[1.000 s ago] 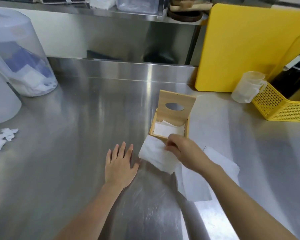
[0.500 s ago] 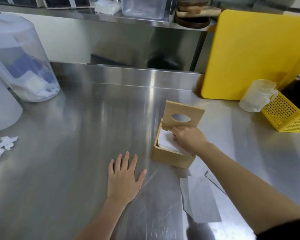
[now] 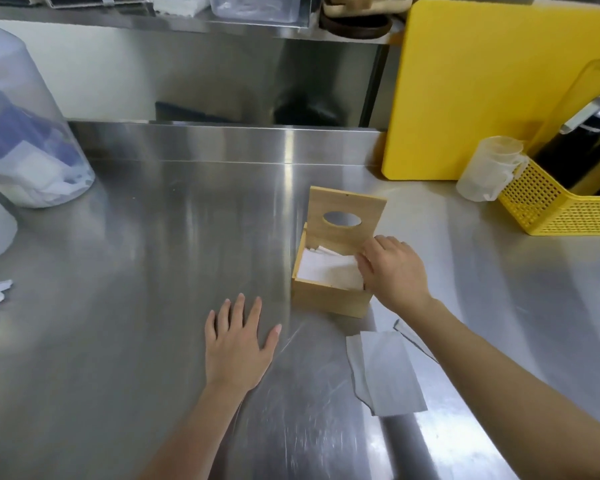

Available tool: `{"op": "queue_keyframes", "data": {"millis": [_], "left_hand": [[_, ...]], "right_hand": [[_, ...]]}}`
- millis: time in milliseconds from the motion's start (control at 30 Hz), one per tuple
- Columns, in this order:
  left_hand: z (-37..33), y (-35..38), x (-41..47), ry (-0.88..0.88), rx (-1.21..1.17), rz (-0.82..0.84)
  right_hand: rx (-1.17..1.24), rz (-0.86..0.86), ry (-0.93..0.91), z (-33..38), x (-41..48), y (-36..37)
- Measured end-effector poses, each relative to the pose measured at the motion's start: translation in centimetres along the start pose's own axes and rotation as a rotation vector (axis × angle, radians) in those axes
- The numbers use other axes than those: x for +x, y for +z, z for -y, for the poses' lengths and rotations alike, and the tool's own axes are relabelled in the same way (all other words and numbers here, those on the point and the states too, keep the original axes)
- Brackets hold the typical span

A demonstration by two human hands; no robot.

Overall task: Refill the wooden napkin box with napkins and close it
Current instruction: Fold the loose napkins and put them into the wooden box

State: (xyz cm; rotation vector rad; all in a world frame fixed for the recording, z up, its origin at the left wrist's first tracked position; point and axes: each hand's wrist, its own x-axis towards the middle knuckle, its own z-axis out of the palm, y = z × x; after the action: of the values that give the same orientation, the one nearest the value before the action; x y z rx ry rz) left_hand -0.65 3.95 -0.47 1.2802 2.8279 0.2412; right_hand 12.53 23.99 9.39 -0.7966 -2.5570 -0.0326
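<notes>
nearest, the left hand (image 3: pixel 238 348) lies flat and spread on the steel counter (image 3: pixel 125 271), gripping nothing, with a loose napkin (image 3: pixel 383 372) just right of it (thin, limp stuff, best pinched at an edge). beyond, the right hand (image 3: pixel 392 270) reaches palm-down into the wooden napkin box (image 3: pixel 329 299) at mid-counter, fingers pressing the soft napkin stack (image 3: pixel 326 270). whether they pinch a sheet i cannot tell; the stiff, light lid (image 3: pixel 347 220) stands upright, probably easiest taken by its top edge.

The box (image 3: pixel 329 296) stands open on the bench (image 3: pixel 153 271), lid (image 3: pixel 345 216) upright, napkins (image 3: pixel 326 270) inside. The right hand (image 3: pixel 392 271) presses on them; the left hand (image 3: pixel 238 344) lies flat nearby.
</notes>
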Motion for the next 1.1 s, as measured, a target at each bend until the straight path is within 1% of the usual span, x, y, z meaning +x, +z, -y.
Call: {"op": "queue_keyframes", "data": {"millis": [100, 200, 300, 400, 467, 533, 567, 667, 767, 867, 967, 1100], "left_hand": [[-0.1, 0.2, -0.1, -0.004, -0.002, 0.017], [-1.5, 0.4, -0.8, 0.012, -0.013, 0.057], [-4.1, 0.8, -2.3, 0.097, -0.028, 0.086], [-6.0, 1.3, -3.5, 0.141, -0.002, 0.093], [-6.4, 1.4, -3.8, 0.158, 0.017, 0.093], [-6.4, 1.5, -3.8, 0.174, 0.019, 0.088], [-6.3, 1.4, -3.7, 0.181, 0.017, 0.086], [-5.6, 1.3, -3.4, 0.206, -0.001, 0.081], [-4.4, 0.8, -2.9, 0.189, -0.066, 0.044], [-2.7, 0.3, -2.3, 0.144, -0.079, 0.014], [-1.0, 0.1, -1.2, 0.113, -0.05, 0.052], [0.0, -0.2, -0.4, 0.173, -0.008, 0.084]], "right_hand": [[0.051, 0.002, 0.221, -1.0, -2.5, -0.8], [0.052, 0.027, 0.323, -1.8, -5.4, -0.9], [0.025, 0.171, 0.433, -2.5, -8.4, -0.5], [0.025, 0.327, 0.559, -2.6, -10.6, -0.2], [0.033, 0.48, 0.626, -2.4, -11.7, 0.0], [0.07, 0.606, 0.696, -2.1, -12.3, 0.2], [0.113, 0.636, 0.713, -2.0, -12.4, 0.3], [0.253, 0.674, 0.67, -1.5, -12.3, 0.5], [0.32, 0.654, 0.531, -1.0, -11.8, -0.3], [0.447, 0.692, 0.372, -0.8, -9.9, -2.4], [0.5, 0.676, 0.237, -0.3, -6.6, -4.8], [0.501, 0.703, 0.112, 1.0, -1.0, -5.4]]}}
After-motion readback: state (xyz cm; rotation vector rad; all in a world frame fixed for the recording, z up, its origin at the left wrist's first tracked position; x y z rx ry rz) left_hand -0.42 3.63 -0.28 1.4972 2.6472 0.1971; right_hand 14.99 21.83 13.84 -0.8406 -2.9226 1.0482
